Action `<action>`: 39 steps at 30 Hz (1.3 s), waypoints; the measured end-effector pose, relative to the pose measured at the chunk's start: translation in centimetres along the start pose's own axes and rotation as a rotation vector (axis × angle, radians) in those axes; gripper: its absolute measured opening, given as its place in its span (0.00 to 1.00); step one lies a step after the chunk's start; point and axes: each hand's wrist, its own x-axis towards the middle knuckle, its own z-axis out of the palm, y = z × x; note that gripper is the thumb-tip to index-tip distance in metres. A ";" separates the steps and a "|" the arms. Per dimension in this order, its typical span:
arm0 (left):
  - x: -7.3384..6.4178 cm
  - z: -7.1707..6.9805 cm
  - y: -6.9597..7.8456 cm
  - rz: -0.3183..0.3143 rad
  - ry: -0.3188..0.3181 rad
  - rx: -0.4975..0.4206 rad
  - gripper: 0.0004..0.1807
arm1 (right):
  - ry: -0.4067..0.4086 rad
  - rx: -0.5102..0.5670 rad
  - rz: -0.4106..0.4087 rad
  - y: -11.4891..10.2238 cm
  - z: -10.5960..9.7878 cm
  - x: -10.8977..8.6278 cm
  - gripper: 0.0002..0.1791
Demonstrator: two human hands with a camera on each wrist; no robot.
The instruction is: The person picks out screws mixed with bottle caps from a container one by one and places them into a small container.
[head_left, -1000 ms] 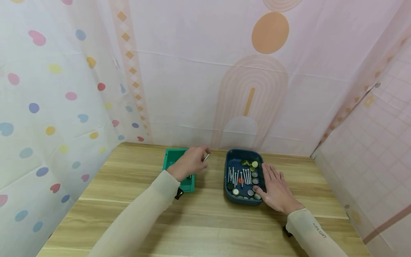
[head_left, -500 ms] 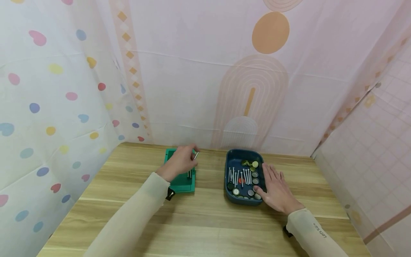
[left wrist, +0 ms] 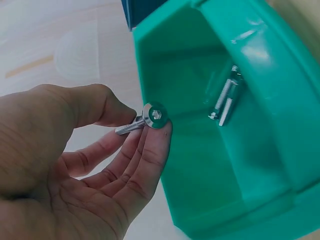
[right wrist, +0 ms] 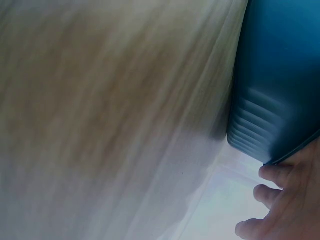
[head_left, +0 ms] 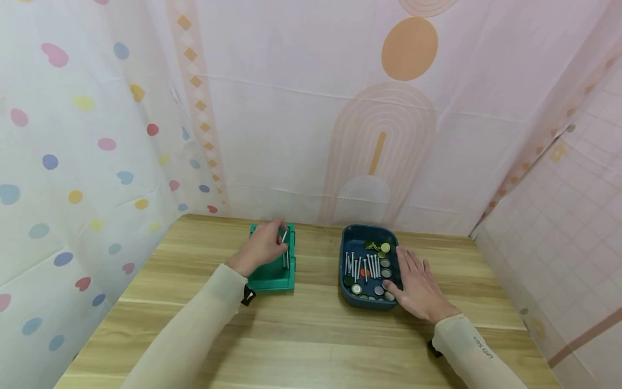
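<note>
Pinched between the thumb and fingertips of the left hand (head_left: 259, 248), a silver bolt (left wrist: 156, 115) with a socketed head hangs over the green bin (head_left: 272, 283). Nearest the viewer, pale sleeves (head_left: 194, 319) reach in across a wood-grained table (head_left: 316, 346), a black strap (head_left: 248, 295) at each cuff and small lettering on the right sleeve. Beyond them sits a dark blue bin (head_left: 369, 306), well to the right of the green one. Against its right side rests the right hand (head_left: 418, 283) — fingers stretched forward along the wall, thumb lapped over the rim, clasping nothing. Grey and pale round caps (head_left: 379, 291) lie at the bin's near end; past these, loose bolts (head_left: 373, 266) line up side by side, with an orange-red disc (head_left: 365, 273) among them; farther still, gold-coloured caps (head_left: 374, 246) cluster. Inside the green bin, under the left hand, a couple of bolts (left wrist: 225, 100) lie near one wall. Behind the table hangs a pale pink cloth (head_left: 272, 108) with arches — and, to the left, a white cloth (head_left: 97, 216) with coloured spots.
</note>
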 end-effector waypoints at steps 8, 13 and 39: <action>-0.3 0.3 -1.3 -0.101 -0.024 0.013 0.24 | 0.002 0.010 -0.005 -0.1 0.1 0.0 0.54; -0.3 0.4 -1.7 -0.146 -0.050 0.029 0.25 | 0.002 0.010 -0.002 -0.1 0.0 0.0 0.54; 2.6 2.3 -3.1 -0.259 -0.208 0.106 0.06 | 0.005 0.002 0.001 -0.3 -0.4 -0.4 0.54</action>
